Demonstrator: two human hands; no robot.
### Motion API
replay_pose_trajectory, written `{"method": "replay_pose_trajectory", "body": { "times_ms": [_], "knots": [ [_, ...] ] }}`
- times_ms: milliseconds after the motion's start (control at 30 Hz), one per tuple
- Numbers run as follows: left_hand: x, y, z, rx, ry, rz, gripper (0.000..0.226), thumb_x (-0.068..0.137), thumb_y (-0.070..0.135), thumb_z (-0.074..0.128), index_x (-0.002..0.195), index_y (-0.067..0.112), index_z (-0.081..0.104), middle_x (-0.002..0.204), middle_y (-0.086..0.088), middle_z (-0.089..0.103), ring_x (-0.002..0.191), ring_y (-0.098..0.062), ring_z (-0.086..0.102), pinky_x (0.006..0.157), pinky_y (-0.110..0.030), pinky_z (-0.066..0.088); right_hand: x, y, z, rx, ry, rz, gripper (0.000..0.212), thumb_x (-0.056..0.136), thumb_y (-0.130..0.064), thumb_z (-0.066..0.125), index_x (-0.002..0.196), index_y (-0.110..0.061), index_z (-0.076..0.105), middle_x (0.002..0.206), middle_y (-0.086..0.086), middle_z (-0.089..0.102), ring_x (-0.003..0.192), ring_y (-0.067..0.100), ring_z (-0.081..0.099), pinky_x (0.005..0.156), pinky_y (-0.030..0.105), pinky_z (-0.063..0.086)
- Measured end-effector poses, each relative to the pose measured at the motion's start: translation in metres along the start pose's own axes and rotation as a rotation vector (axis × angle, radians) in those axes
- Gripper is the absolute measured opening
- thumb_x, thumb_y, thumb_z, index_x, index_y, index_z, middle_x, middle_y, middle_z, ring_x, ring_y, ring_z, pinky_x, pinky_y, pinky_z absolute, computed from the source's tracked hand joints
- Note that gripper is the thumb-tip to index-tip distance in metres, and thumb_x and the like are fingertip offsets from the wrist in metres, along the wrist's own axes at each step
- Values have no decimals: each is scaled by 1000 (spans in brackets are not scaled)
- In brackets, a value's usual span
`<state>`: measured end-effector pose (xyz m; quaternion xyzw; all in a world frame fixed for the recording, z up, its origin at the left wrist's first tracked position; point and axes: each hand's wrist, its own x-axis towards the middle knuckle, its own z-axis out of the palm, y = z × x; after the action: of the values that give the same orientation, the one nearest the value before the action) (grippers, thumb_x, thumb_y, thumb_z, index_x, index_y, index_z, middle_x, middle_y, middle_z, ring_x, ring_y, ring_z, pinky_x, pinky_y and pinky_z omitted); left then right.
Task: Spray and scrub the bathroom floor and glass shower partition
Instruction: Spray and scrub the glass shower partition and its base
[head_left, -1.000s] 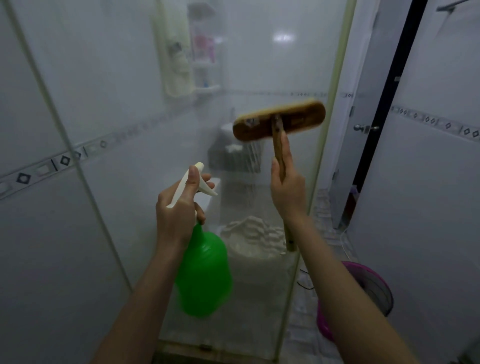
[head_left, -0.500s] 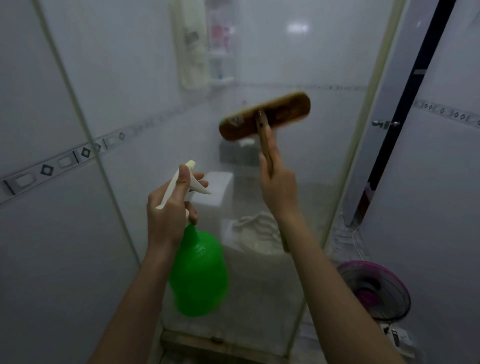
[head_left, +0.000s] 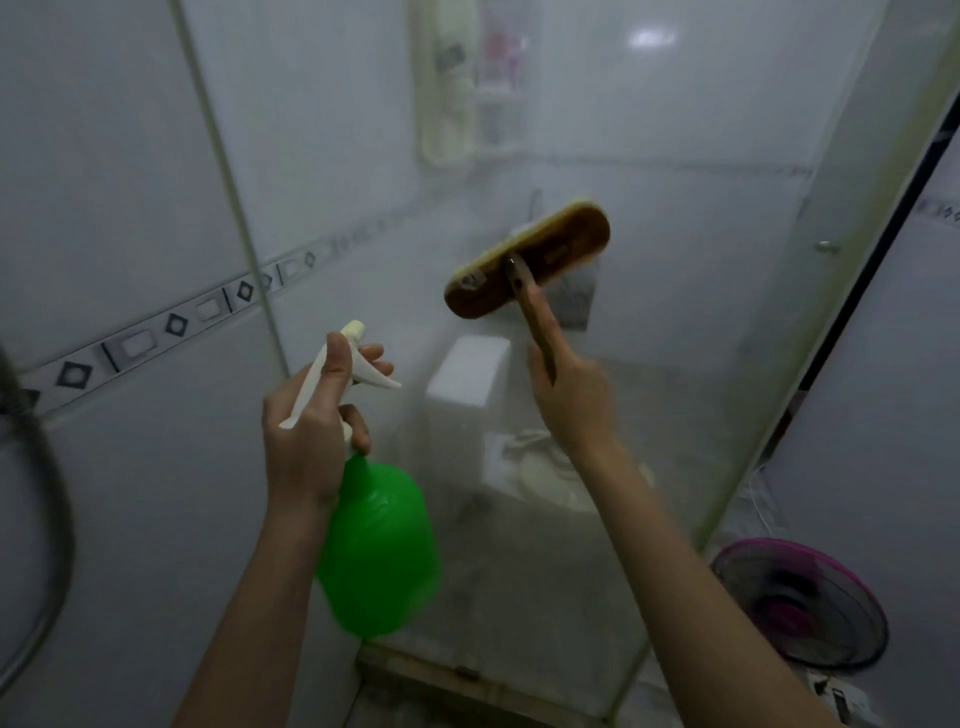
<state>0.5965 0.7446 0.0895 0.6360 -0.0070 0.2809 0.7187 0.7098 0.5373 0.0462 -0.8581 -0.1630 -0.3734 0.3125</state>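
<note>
Viewpoint: head camera, looking forward and down.

1. Left hand (head_left: 311, 447), at 7 o'clock from frame centre: fingers curled round the neck and white trigger head of a green spray bottle (head_left: 379, 551), thumb laid over the top of the trigger head. The bottle body hangs below the hand toward 6 o'clock, slightly blurred, and is held clear of the glass.

2. Right hand (head_left: 571, 400), at 4 o'clock close to centre: closed round the wooden handle (head_left: 537, 322) of a scrubbing brush. The brush head (head_left: 527, 260) sits at 12 to 1 o'clock, tilted with its right end higher and its back toward the camera. The bristle side faces the glass shower partition (head_left: 701, 322); actual contact cannot be confirmed.

3. The partition fills the middle of the view, from 12 o'clock down to its base sill (head_left: 457, 670) at 6 o'clock, and looks hazy.

4. Seen dimly through the glass: a white toilet (head_left: 467, 374) at centre, and a pale hanging cloth (head_left: 449, 93) with a corner shelf (head_left: 501, 62) beside it at 12 o'clock.

5. Tiled wall with patterned border strip (head_left: 130, 348) at 9 o'clock. Shower hose (head_left: 52, 519) at 8 o'clock, frame edge.

6. Pink-rimmed fan (head_left: 800, 603) on the floor at 4 to 5 o'clock, outside the partition.
</note>
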Motion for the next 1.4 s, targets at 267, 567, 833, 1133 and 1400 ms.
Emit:
{"method": "replay_pose_trajectory", "body": {
  "times_ms": [267, 567, 833, 1133, 1400],
  "knots": [
    [7, -9, -11, 23, -26, -54, 34, 94, 56, 50, 82, 43, 79, 99, 0, 79, 37, -11, 44, 43, -24, 38, 22, -44, 52, -100, -162, -37, 59, 102, -24, 38, 152, -38, 10, 61, 6, 52, 45, 18, 47, 44, 32, 42],
    [0, -18, -11, 46, -65, -22, 32, 95, 52, 49, 83, 48, 78, 93, 4, 79, 39, -15, 44, 49, -27, 38, -131, 45, 40, -91, -229, 231, 64, 101, -29, 41, 145, -58, 4, 82, 6, 66, 51, 13, 52, 45, 31, 40],
    [-7, -41, 2, 42, -111, -115, 32, 93, 53, 51, 88, 36, 78, 94, 1, 79, 40, -17, 43, 46, -27, 38, -16, 22, 8, 13, 92, 122, 56, 99, -37, 32, 148, -46, 5, 61, -3, 50, 41, 15, 43, 42, 33, 40],
    [-31, -69, 10, 62, -129, -142, 33, 94, 51, 50, 95, 31, 76, 93, 5, 79, 40, -18, 44, 45, -25, 39, -178, 59, 12, 10, -118, 446, 75, 101, -19, 46, 140, -65, 1, 62, -11, 55, 42, 9, 43, 41, 17, 34],
    [-65, -101, 36, 122, -66, -235, 39, 93, 53, 50, 101, 26, 76, 95, 9, 79, 39, -15, 43, 44, -25, 39, -80, 72, -5, -39, -28, 108, 61, 99, -16, 50, 150, -31, 21, 62, 0, 53, 45, 10, 41, 44, 23, 28]
  ]
}}
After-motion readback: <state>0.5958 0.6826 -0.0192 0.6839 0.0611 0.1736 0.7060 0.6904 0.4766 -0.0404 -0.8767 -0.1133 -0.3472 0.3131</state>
